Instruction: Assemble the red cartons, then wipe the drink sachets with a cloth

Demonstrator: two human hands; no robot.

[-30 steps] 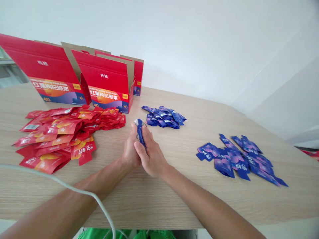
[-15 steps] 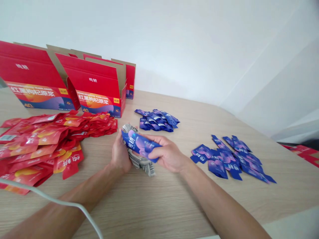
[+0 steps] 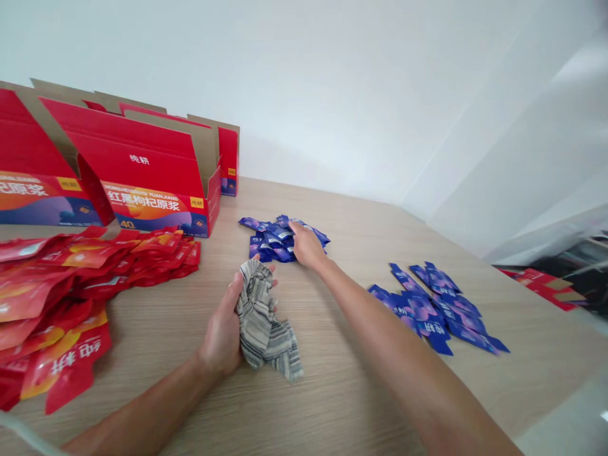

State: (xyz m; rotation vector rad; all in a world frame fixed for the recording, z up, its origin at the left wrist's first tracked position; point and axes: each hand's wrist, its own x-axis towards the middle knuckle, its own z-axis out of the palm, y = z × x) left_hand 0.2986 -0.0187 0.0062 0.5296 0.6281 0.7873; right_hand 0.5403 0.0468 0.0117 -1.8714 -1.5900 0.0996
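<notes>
My left hand [image 3: 227, 326] holds a striped grey cloth [image 3: 263, 316], bunched up in the palm, with its loose end hanging toward the lower right. Farther forward, my right hand [image 3: 308, 246] reaches onto the small pile of blue sachets [image 3: 275, 235] in the middle of the table. Its fingertips touch the pile, and whether they pinch a sachet is hidden. To the right lies a second, spread-out group of blue sachets [image 3: 427, 307].
Open red cartons [image 3: 152, 171] stand at the back left. In front of them lies a large heap of red sachets [image 3: 80, 272]. A white cable [image 3: 28, 434] crosses the lower left corner. Red cardboard [image 3: 541, 285] shows at the far right.
The blue sachet is gone from between my hands. My right hand has moved forward to the middle pile, while the left still holds the cloth. The view has shifted to the right.
</notes>
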